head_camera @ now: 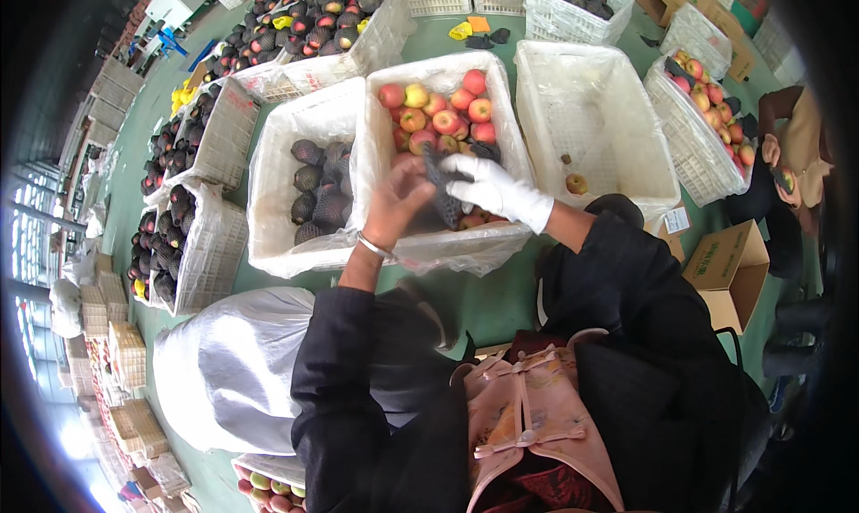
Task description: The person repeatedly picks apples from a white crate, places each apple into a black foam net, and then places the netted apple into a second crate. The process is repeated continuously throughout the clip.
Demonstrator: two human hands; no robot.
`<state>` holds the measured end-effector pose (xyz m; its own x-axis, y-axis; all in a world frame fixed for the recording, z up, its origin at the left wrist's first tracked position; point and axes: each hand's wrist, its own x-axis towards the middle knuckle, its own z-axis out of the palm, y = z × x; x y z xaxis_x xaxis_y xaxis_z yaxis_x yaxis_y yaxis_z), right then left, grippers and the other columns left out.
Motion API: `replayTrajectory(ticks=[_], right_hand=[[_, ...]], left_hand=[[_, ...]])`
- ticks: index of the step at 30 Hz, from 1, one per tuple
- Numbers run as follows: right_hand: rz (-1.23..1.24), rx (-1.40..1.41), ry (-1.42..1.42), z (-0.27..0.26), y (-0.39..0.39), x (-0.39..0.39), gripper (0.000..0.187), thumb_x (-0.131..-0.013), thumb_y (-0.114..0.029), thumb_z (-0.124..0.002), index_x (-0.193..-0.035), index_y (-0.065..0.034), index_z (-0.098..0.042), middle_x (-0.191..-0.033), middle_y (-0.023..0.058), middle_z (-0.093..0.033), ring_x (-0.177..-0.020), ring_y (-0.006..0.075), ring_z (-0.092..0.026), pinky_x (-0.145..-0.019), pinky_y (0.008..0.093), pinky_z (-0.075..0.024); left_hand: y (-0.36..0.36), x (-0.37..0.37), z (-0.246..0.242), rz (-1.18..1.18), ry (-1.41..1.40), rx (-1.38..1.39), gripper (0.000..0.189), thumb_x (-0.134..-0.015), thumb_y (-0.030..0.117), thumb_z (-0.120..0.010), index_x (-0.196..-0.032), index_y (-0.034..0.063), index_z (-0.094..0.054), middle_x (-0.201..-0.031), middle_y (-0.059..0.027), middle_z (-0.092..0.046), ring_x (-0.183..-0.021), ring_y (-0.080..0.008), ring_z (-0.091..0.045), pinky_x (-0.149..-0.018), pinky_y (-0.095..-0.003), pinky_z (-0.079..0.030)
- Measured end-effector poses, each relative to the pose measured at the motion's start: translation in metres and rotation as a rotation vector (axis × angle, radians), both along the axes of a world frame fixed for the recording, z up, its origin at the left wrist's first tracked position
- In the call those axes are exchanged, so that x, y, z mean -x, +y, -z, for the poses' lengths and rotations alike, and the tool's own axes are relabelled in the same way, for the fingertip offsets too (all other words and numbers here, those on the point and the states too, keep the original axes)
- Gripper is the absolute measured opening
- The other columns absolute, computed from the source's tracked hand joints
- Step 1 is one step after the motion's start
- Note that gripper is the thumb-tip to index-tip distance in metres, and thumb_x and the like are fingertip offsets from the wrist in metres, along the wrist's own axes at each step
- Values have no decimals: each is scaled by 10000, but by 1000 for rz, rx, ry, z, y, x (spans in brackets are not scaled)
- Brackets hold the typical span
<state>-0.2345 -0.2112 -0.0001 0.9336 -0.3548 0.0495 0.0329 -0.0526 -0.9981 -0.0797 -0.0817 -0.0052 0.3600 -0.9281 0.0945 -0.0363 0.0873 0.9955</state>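
Note:
Over the crate of bare apples [446,122], my right hand [503,191], in a white glove, grips a black foam fruit net [439,189]. My left hand [399,201], bare with a bangle at the wrist, is beside the net with its fingers curled. Blur hides whether those fingers touch the net or hold an apple. Adjoining on the left, a plastic-lined white crate [272,198] holds several apples in black nets [309,177]. To the right, another lined crate [570,104] contains a single apple [576,183] and a small brown scrap.
More crates of netted apples [302,33] stand at the far left. A white sack [228,365] lies by my left leg. An open cardboard box [728,271] sits right, near another person [798,151] holding an apple. Loose nets [480,42] lie on the green floor.

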Motion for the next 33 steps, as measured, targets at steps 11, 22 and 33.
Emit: replayTrajectory(ticks=[11,22,33], right_hand=[[-172,-366,-20,10,33,29,327,-926,-202,-490,-1203,-30,-515,-1123,47,-558,-1035,126,-494,-915,297,-395],[-212,-936,26,9,55,8,196,-903,-95,-533,-1095,-56,-546,-991,34,-608,-898,134,-598,-800,283,-494],[-209,897,-145,-12,53,-22,174,-837,-156,-554,-979,-58,-573,-931,77,-631,-898,188,-594,-832,308,-468]], left_hand=[[51,30,15,-49,62,161,242,-743,-21,-719,-950,48,-614,-923,9,-613,-874,-77,-562,-782,-239,-484],[57,36,7,36,249,78,178,-776,-13,-687,-945,19,-643,-890,-32,-671,-780,-87,-611,-740,-239,-506],[72,31,-25,-59,772,417,309,-785,18,-657,-1075,27,-553,-1086,-99,-608,-985,-196,-587,-886,-368,-479]])
